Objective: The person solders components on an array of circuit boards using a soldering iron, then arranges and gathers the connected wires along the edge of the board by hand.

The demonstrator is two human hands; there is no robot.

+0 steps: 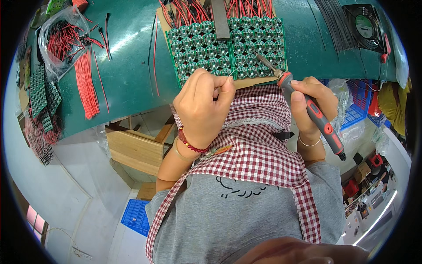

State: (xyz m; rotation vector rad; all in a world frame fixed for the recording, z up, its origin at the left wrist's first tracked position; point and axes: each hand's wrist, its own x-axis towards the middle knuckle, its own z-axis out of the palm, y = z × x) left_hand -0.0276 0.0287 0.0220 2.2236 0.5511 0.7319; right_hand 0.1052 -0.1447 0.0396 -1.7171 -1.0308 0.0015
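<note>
My left hand (204,105) pinches a thin strand of solder wire (238,69), whose far end reaches over the green circuit boards (200,48). In my right hand (314,102) is a grey and red soldering iron (323,122), held like a pen. Its metal tip points at the right-hand panel of boards, close to the solder's end; whether they touch I cannot tell. The boards lie in two panels on a brown cardboard sheet (255,82). A flat grey bar (220,20) lies across the seam between them, and red and black wires (189,13) run out beyond their far edge.
On the green tabletop (127,66), a bundle of red wires (86,86) and a plastic bag (63,42) of red leads lie at left. Black wires (336,26) and a black fan (364,27) are at far right. A wooden stool (134,147) stands below the table's edge.
</note>
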